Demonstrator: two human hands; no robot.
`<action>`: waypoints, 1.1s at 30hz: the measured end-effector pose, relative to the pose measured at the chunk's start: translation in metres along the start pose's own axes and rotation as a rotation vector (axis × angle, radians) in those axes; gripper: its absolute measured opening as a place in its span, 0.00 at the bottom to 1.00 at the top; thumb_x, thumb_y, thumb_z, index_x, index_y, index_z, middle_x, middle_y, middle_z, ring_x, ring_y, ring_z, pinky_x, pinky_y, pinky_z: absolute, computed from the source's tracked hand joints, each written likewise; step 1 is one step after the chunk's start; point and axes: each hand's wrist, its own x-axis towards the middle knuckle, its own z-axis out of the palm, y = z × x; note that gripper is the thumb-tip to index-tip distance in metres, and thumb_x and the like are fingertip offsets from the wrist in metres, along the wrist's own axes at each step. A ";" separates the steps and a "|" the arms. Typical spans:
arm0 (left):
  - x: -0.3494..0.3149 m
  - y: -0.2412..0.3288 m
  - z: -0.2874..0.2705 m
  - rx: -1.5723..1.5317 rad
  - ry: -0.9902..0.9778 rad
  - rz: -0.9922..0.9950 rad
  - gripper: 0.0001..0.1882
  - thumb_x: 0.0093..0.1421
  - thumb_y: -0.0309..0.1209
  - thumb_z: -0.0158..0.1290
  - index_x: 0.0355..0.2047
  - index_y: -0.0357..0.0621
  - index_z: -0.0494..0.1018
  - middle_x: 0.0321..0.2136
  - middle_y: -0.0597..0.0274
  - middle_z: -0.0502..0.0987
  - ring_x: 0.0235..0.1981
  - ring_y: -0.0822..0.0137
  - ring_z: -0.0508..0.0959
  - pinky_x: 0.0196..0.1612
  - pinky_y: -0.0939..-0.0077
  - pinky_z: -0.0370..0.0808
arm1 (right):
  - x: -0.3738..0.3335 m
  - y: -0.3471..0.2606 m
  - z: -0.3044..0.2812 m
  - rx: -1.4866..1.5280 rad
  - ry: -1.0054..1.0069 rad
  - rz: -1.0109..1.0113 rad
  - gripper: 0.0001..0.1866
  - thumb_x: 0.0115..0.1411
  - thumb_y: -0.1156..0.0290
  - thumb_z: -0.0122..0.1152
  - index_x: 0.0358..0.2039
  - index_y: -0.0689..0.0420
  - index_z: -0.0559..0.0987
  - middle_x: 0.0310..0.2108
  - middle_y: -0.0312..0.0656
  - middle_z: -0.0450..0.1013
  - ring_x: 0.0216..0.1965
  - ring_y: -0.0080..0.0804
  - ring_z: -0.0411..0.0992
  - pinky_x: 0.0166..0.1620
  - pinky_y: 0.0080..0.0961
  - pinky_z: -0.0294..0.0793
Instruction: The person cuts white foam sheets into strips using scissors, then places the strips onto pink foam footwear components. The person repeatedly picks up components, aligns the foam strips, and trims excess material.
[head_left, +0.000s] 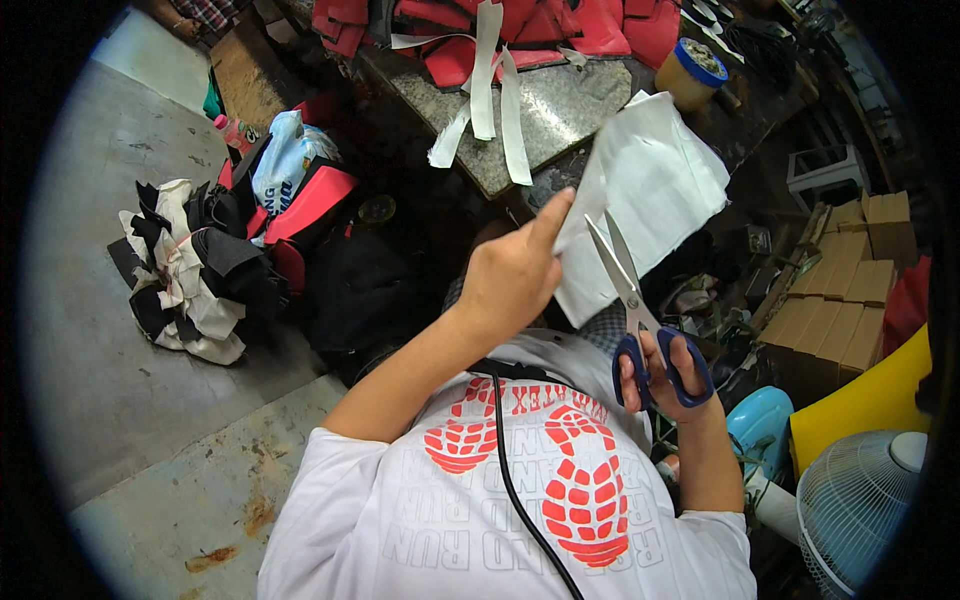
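A sheet of white cloth (650, 190) hangs in front of me, its left edge gripped by my left hand (510, 270) with the index finger stretched along it. The thumb is hidden behind the hand. In my right hand (675, 375) is a pair of scissors (630, 285) with dark blue handles, fingers through the loops. The blades point up and are slightly parted, lying over the lower part of the cloth near its left edge. Several cut white strips (485, 90) drape over a stone slab (570, 105) just beyond my left hand.
Red pieces (590, 30) pile up behind the slab, beside a jar with a blue rim (690, 75). Black, white and red scraps (190, 270) heap on the left. Brown boxes (835, 290) and a fan (860, 510) stand at right. A black cable (515, 480) crosses my shirt.
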 end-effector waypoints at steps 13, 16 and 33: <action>-0.003 -0.004 0.005 -0.802 0.058 -0.333 0.39 0.57 0.21 0.55 0.67 0.40 0.53 0.33 0.59 0.72 0.25 0.74 0.69 0.32 0.79 0.71 | -0.007 0.015 -0.009 -0.171 0.173 0.006 0.35 0.63 0.35 0.46 0.34 0.61 0.74 0.19 0.41 0.75 0.20 0.26 0.73 0.26 0.19 0.71; -0.004 -0.001 -0.001 -0.555 -0.156 -0.236 0.34 0.52 0.19 0.56 0.62 0.39 0.66 0.35 0.63 0.68 0.29 0.76 0.65 0.34 0.82 0.69 | -0.009 0.012 -0.007 -0.213 0.185 0.013 0.36 0.62 0.33 0.45 0.34 0.61 0.74 0.19 0.42 0.74 0.19 0.26 0.73 0.26 0.19 0.70; 0.001 0.019 0.008 -1.073 -0.176 -0.405 0.49 0.51 0.12 0.57 0.70 0.36 0.44 0.57 0.60 0.60 0.39 0.73 0.74 0.36 0.80 0.78 | -0.034 0.001 0.024 -0.277 0.167 0.022 0.14 0.58 0.63 0.64 0.30 0.61 0.74 0.23 0.36 0.71 0.23 0.22 0.72 0.30 0.21 0.74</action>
